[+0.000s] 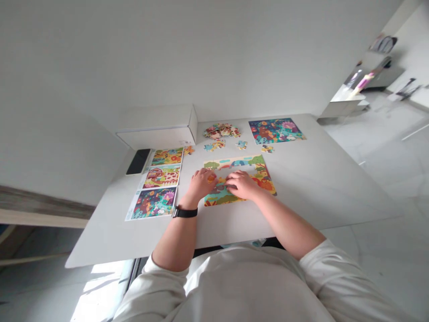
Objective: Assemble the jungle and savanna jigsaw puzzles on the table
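A partly assembled animal puzzle (219, 200) lies on the white table (301, 179) in front of me, with a gap in its upper middle. My left hand (202, 182) rests over its left side, fingers bent around a small orange piece (211, 178). On the middle of the puzzle is my right hand (240, 183), its fingers curled down at the gap's lower edge; whatever is under them is hidden. Loose pieces lie beyond the puzzle: a pile (221, 130), a few joined pieces (214, 146), a blue piece (241, 144) and a yellow one (267, 149).
A finished dark-blue puzzle (276, 130) lies at the back right. On the left are a sheet with three pictures (160, 176), a black phone (138, 161) and an orange piece (189, 150). A white box (161, 127) stands against the wall.
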`<state>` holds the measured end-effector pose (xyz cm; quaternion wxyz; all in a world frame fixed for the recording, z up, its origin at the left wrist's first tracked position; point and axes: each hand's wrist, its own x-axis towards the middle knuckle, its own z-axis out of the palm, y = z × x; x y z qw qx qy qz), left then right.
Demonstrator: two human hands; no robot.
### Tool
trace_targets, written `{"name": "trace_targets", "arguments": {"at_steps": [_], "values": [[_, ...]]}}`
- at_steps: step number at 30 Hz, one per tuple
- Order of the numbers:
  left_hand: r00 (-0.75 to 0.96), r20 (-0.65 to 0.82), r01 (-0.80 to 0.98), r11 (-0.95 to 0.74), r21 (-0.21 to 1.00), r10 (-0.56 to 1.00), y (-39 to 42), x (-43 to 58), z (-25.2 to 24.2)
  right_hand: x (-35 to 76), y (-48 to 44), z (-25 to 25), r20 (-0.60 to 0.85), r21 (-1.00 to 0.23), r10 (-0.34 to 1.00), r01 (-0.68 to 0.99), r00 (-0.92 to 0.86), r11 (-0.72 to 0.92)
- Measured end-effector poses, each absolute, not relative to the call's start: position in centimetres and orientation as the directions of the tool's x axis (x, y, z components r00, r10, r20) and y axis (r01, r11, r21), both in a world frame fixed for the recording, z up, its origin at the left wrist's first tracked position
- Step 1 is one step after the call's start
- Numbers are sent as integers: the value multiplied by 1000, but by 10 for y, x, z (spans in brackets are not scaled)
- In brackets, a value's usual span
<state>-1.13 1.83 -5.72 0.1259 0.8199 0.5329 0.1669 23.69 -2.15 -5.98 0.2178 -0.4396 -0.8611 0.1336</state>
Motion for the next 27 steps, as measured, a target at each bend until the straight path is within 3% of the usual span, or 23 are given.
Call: {"name": "trace_targets", "arguments": {"at_steps": [9,15,22,27], "values": [[401,45,822,-381,424,915,43,-14,-32,248,-14,-58,407,-535,827,632,-387,560],[355,238,742,-428,515,904,64,-6,-13,281,1,-38,425,-603,878,655,-220,455],[237,304,728,-376,573,923,65,-4,-42,343,26,-35,366,-524,918,783,-149,336],[269,284,752,-385,536,920,69,-12,-56,365,31,-66,444,-462,892,831,-84,308]]}}
